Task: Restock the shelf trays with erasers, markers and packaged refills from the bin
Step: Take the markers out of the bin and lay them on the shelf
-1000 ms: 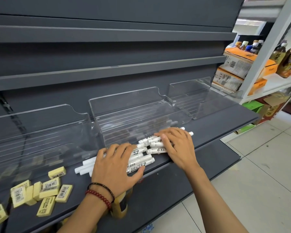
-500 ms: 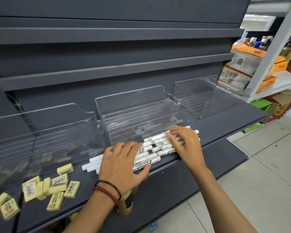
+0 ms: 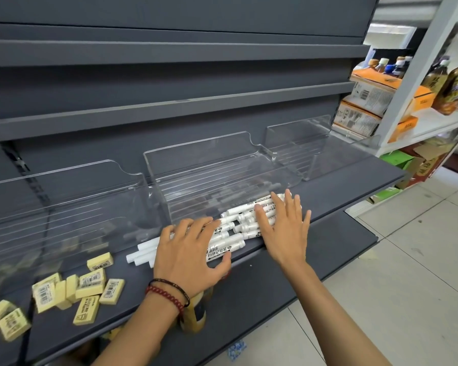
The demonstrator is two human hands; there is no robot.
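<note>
Several white markers (image 3: 237,228) lie in a loose pile on the dark shelf, at the open front of the middle clear tray (image 3: 196,159). My left hand (image 3: 189,253) lies flat on the pile's left end, fingers spread, thumb against the front marker. My right hand (image 3: 283,228) lies flat on the right end, fingers spread and pointing toward the tray. Neither hand grips anything. Several yellow erasers (image 3: 87,282) are scattered on the shelf in front of the left clear tray (image 3: 64,175).
A third clear tray (image 3: 299,130) stands to the right on the dark shelf (image 3: 341,191). A lower dark shelf (image 3: 315,262) juts out below. White shelving on the right carries orange boxes (image 3: 373,93) and bottles (image 3: 455,85). A yellow object (image 3: 195,317) shows under my left wrist.
Both hands, lying flat on the markers, have slid a little farther toward the middle tray, and the right-hand markers have shifted with them. The camera has shifted slightly.
</note>
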